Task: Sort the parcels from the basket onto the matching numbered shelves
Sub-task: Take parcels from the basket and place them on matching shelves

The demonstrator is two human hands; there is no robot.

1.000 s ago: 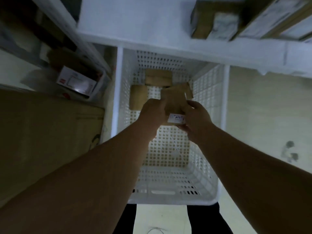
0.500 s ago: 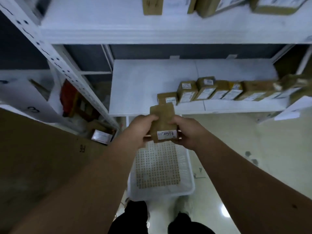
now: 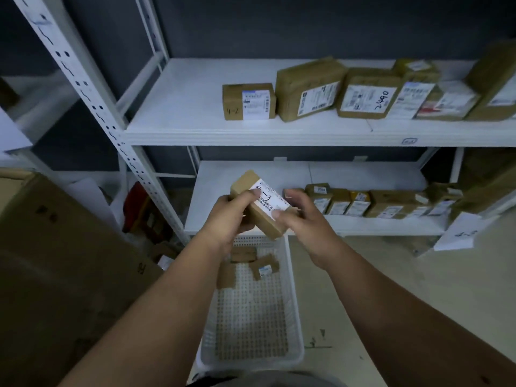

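Note:
A small brown parcel (image 3: 261, 203) with a white label marked "4-3" is held up in front of the lower shelf (image 3: 321, 174). My left hand (image 3: 233, 216) grips its left side and my right hand (image 3: 300, 213) pinches its right end. Below them the white perforated basket (image 3: 293, 317) stands on the floor with three brown parcels (image 3: 264, 266) at its far end. The upper shelf (image 3: 195, 107) carries a row of larger parcels, the leftmost (image 3: 248, 101) marked "4-2". A row of small parcels (image 3: 360, 202) lines the lower shelf's front.
A large brown cardboard box (image 3: 55, 275) stands close on my left. The white slotted shelf post (image 3: 92, 96) runs diagonally at upper left. A white tag (image 3: 460, 231) reading "4-3" hangs off the lower shelf's right end. Pale floor lies to the right of the basket.
The parcel has been lifted out of the basket and turned so its "4-3" label faces me. My view has risen from the basket to both shelves.

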